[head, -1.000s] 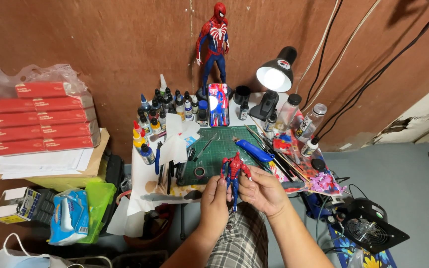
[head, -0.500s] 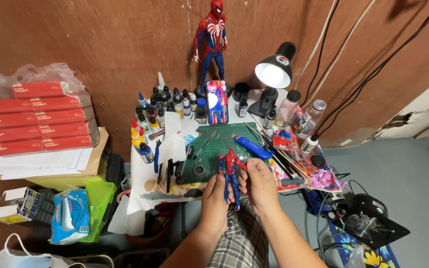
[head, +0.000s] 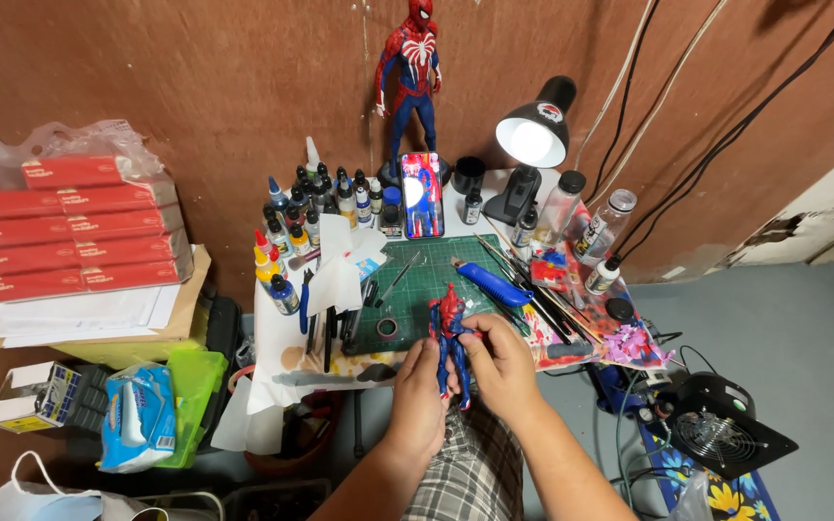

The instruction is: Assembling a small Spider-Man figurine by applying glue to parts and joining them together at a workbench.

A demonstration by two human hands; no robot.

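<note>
Both hands meet at the near edge of the small bench (head: 571, 207), holding a small red and blue figure (head: 452, 333) upright just over that edge, its feet hanging past the bench toward the person's checked shorts (head: 470, 478). The left hand (head: 418, 396) wraps the figure's legs from the left with its fingers (head: 429, 355) curled against them; the right hand (head: 502, 365) closes on the body from the right, thumb pressed near the torso. Open room is scarce: the green cutting mat (head: 436, 280) fills the middle of the bench, a blue utility knife (head: 492, 286) lies just beyond the figure, brushes (head: 533, 289) fan toward the right edge, and a cluster of small paint bottles (head: 311, 212) crowds the far left corner. A lit black desk lamp (head: 533, 135) stands at the far right corner beside a phone (head: 422, 193) propped upright. A tall red and blue statue (head: 413, 68) stands at the far edge against the rough brown wall. Left of the bench, red boxes (head: 79, 227) are stacked on paper. Compared with half a second before, the hands and figure have barely shifted, staying at the same near edge. The figure looks like glossy hard plastic, the mat matte with a printed grid, the white paper (head: 340, 270) crumpled and stained.
</note>
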